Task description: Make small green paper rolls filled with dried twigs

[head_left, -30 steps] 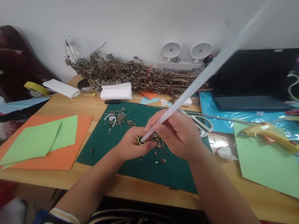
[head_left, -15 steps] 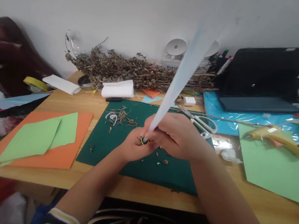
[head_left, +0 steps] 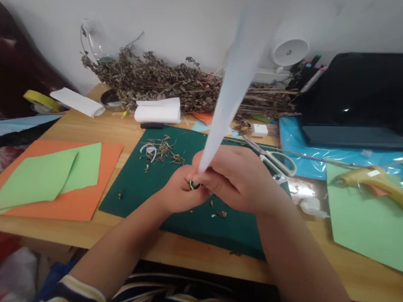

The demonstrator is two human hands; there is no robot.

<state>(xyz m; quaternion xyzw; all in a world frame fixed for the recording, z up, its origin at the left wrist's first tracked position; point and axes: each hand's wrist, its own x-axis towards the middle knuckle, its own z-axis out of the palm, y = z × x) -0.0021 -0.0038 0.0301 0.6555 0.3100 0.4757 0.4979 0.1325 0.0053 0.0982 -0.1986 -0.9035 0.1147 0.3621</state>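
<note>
My right hand [head_left: 238,178] is closed around the lower end of a long pale translucent stick [head_left: 232,85] that rises steeply toward the camera. My left hand [head_left: 181,193] is closed on a small green rolled piece [head_left: 194,185], pinched between thumb and fingers. The stick's tip meets that small piece. Both hands hover over a dark green cutting mat [head_left: 144,188] strewn with dry plant bits [head_left: 162,152].
Orange paper [head_left: 68,203] with light green sheets [head_left: 40,177] lies at left. Scissors [head_left: 272,160], a yellow glue gun [head_left: 379,183], another green sheet [head_left: 366,222] and a black laptop [head_left: 364,98] sit at right. Dried branches [head_left: 165,84] and white paper rolls [head_left: 158,111] line the back.
The stick has swung from leaning right to nearly upright toward the camera. Both hands stayed together over the mat, and the view shifted slightly.
</note>
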